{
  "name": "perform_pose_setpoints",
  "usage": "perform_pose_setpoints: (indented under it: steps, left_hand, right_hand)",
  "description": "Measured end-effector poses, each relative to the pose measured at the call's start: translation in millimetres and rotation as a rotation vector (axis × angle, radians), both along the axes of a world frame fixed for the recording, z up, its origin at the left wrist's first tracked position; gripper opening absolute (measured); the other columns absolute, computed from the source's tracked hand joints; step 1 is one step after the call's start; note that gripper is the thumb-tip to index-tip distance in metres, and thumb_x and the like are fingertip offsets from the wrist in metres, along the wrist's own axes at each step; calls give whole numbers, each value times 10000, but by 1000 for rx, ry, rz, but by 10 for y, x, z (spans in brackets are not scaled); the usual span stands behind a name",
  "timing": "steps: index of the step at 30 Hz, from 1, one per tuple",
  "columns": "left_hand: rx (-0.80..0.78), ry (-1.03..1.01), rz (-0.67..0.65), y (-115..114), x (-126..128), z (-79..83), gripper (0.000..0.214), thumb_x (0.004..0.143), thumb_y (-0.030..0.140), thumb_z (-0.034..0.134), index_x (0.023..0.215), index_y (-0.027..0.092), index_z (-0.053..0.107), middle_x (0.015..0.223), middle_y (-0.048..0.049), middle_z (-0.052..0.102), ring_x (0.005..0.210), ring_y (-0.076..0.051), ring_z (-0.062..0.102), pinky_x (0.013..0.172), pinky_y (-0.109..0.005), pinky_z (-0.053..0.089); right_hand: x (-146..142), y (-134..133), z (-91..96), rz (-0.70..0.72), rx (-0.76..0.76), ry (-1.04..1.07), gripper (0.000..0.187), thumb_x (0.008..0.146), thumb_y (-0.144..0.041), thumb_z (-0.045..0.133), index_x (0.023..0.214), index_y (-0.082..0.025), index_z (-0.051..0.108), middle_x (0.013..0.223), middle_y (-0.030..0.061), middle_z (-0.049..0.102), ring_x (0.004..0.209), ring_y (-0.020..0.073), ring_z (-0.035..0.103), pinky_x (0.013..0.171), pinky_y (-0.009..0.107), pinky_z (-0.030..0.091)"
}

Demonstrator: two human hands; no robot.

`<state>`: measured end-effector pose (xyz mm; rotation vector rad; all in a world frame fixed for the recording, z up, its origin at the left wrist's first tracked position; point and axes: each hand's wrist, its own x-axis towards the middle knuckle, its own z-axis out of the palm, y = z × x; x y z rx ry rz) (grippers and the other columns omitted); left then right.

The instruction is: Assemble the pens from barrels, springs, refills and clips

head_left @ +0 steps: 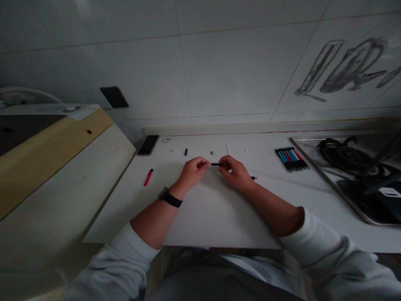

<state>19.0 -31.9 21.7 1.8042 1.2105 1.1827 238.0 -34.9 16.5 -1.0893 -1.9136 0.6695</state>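
Between my two hands lies a short black pen part (216, 164), held level above the white counter. My left hand (194, 170) pinches its left end, and my right hand (232, 170) grips the other end, covering much of it. Beyond the hands sit small pieces: a black pen cap or grip (186, 151), a small dark piece (211, 153), a clear thin tube (228, 149) and a tiny white bit (246, 150). A dark pen tip (253, 178) pokes out behind my right wrist. To the left rests a red pen (148, 177) with a black end.
Several pens (292, 159) lie in a row at the right, beside a gas stove (351, 167). A phone (148, 145) rests at the counter's back left corner. A pale cabinet-like box (78, 175) bounds the left side; a tiled wall (228, 75) stands behind.
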Motion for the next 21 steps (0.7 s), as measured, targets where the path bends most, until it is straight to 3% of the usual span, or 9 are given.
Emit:
perform_pose_setpoints:
  steps: [3, 8, 12, 17, 21]
  left_hand:
    - [1, 10, 0, -4, 1, 4, 76, 897, 257, 692, 903, 189, 723, 880, -33, 750, 821, -167, 689, 823, -308, 556]
    - [-12, 14, 10, -10, 5, 17, 74, 895, 257, 693, 901, 189, 722, 891, -36, 752, 833, -170, 693, 839, -314, 558]
    - [-25, 8, 14, -6, 5, 15, 73, 890, 256, 695, 899, 190, 723, 889, -35, 753, 832, -170, 692, 834, -313, 557]
    - [-27, 9, 8, -5, 1, -3, 100, 898, 284, 687, 909, 191, 723, 890, -33, 751, 828, -169, 688, 826, -313, 556]
    - [-39, 21, 11, -12, 0, -4, 136, 902, 321, 683, 905, 190, 721, 886, -34, 752, 830, -173, 686, 815, -311, 552]
  right_hand:
    - [1, 6, -12, -17, 4, -53, 148, 963, -369, 573, 999, -236, 627, 885, 38, 706, 757, 174, 639, 723, 303, 493]
    - [8, 2, 4, -18, 30, -72, 200, 936, -340, 616, 1104, -231, 606, 924, 51, 710, 760, 174, 648, 723, 300, 501]
    - [9, -8, 34, -14, 46, -125, 123, 973, -322, 558, 1010, -225, 624, 888, 51, 710, 773, 176, 647, 734, 297, 494]
    - [11, -7, 31, -7, 57, -80, 193, 935, -325, 620, 1101, -226, 621, 950, 61, 712, 783, 178, 659, 743, 304, 522]
    - [16, -6, 49, -3, 82, -124, 133, 969, -318, 573, 1028, -228, 653, 944, 60, 718, 792, 182, 656, 754, 309, 515]
